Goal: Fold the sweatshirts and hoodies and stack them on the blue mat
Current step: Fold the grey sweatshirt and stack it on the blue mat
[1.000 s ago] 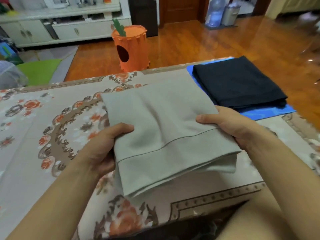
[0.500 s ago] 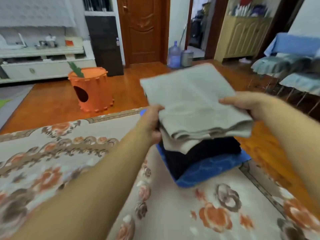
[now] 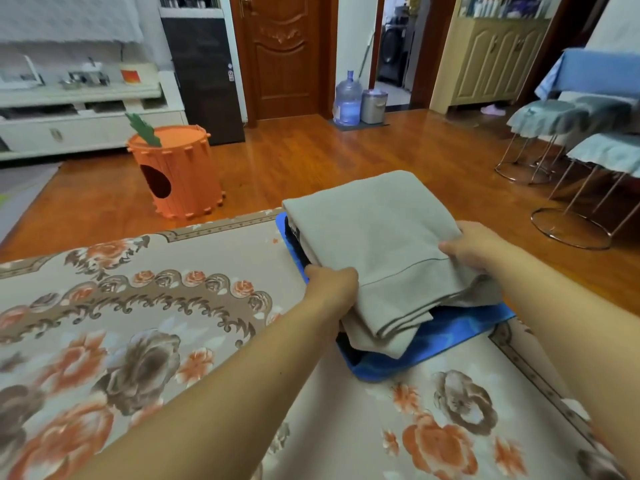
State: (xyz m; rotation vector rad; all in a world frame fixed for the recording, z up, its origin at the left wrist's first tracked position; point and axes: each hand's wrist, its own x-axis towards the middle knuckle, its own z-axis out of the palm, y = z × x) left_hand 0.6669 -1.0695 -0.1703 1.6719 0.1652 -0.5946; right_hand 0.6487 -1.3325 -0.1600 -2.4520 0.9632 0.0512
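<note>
A folded grey sweatshirt (image 3: 375, 244) lies on top of a folded black garment (image 3: 294, 237), of which only dark edges show. Both sit on the blue mat (image 3: 450, 330) at the far right of the flowered table. My left hand (image 3: 332, 289) grips the grey sweatshirt's near left edge, fingers tucked under it. My right hand (image 3: 478, 245) holds its right edge, thumb on top and fingers curled under the cloth.
The flowered tablecloth (image 3: 173, 341) covers the table around the mat. Beyond the far edge stand an orange carrot-shaped bin (image 3: 176, 171), a water bottle (image 3: 347, 98) and metal-legged stools (image 3: 571, 150) on the wooden floor.
Both hands carried the grey sweatshirt from the middle of the table rightward, then lowered it onto the black garment on the blue mat.
</note>
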